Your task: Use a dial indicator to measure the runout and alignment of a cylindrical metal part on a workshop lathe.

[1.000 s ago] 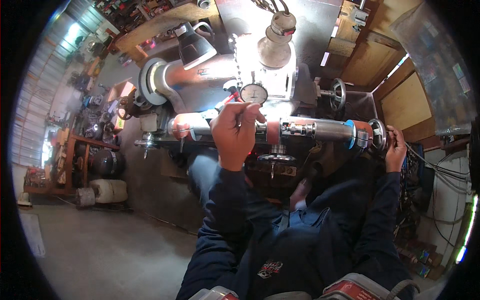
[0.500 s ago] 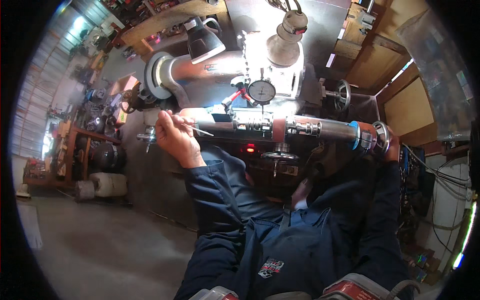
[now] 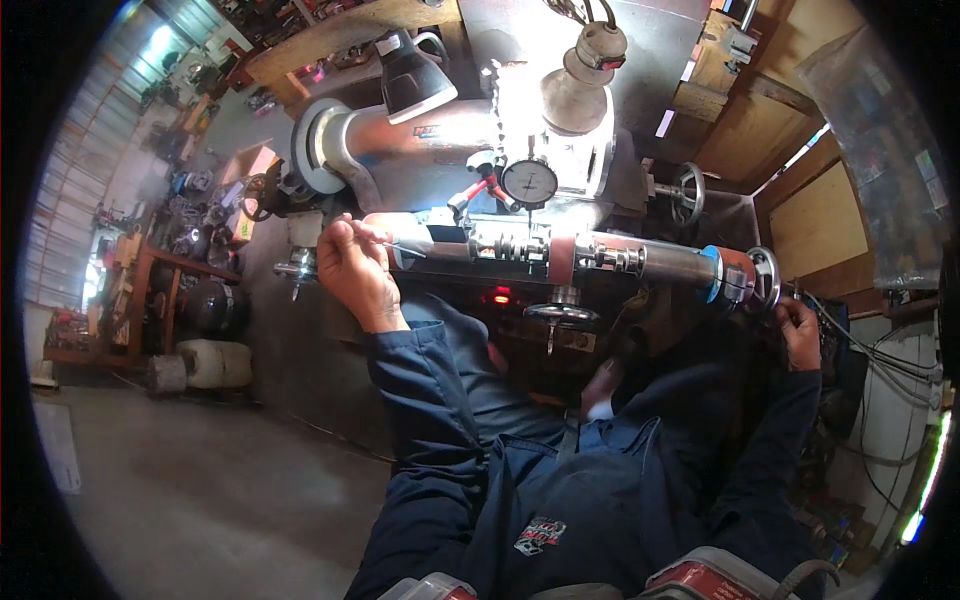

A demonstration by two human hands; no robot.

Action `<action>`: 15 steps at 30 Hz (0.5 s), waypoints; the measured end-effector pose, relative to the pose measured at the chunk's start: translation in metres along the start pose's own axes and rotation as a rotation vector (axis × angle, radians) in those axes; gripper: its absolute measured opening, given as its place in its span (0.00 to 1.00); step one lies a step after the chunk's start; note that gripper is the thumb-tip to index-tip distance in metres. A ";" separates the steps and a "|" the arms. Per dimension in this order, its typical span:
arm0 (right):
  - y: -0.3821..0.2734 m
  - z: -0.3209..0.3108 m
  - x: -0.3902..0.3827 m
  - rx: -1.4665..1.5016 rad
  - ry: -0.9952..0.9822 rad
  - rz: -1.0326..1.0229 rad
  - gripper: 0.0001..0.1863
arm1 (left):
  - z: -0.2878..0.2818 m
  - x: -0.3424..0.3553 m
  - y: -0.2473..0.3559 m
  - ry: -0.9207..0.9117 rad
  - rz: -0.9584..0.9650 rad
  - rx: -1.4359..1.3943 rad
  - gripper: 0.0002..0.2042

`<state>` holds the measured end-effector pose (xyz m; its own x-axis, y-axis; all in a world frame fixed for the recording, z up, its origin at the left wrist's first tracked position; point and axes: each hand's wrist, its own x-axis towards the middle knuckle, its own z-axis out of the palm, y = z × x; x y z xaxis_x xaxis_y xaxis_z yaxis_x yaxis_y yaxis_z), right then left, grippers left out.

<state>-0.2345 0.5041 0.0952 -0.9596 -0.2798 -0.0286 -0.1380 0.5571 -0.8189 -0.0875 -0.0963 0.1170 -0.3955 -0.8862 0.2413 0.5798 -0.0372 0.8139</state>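
Observation:
My left hand is closed around a thin pale rod, whose free end points right, towards a long metal shaft lying across the machine. The shaft has several ridged, collared sections near its middle. Over it stands a round dial gauge, carried on a red-jointed arm. My right hand is at the lower rim of the chrome handwheel on the shaft's right end. Its fingers are curled there, with the contact partly hidden. A blue ring sits just left of that wheel.
A bright work lamp glares behind the gauge. Beside it, a black-and-white handled jug stands on the machine body. Another handwheel projects towards me below the shaft, and one more is at back right. Loose cables hang at far right.
My right hand has moved down and outward along the handwheel, showing more of its back. The left hand has shifted slightly, and the rod is tilted differently. The view moved a little.

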 end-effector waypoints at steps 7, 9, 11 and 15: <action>-0.024 0.013 0.037 0.113 0.304 -0.073 0.11 | 0.008 -0.005 0.008 -0.060 -0.032 -0.022 0.09; -0.027 0.013 0.046 0.070 0.291 -0.080 0.12 | 0.014 -0.009 0.010 -0.047 -0.042 -0.042 0.09; -0.026 0.014 0.055 0.027 0.278 -0.086 0.13 | 0.018 -0.012 0.012 -0.006 -0.080 -0.053 0.10; -0.007 0.018 0.075 0.024 0.260 -0.011 0.14 | 0.023 -0.016 0.017 -0.055 -0.058 -0.060 0.10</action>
<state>-0.3009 0.4649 0.0886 -0.9893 -0.0730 0.1260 -0.1455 0.5357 -0.8318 -0.0880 -0.0718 0.1393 -0.4674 -0.8551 0.2246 0.5956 -0.1168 0.7947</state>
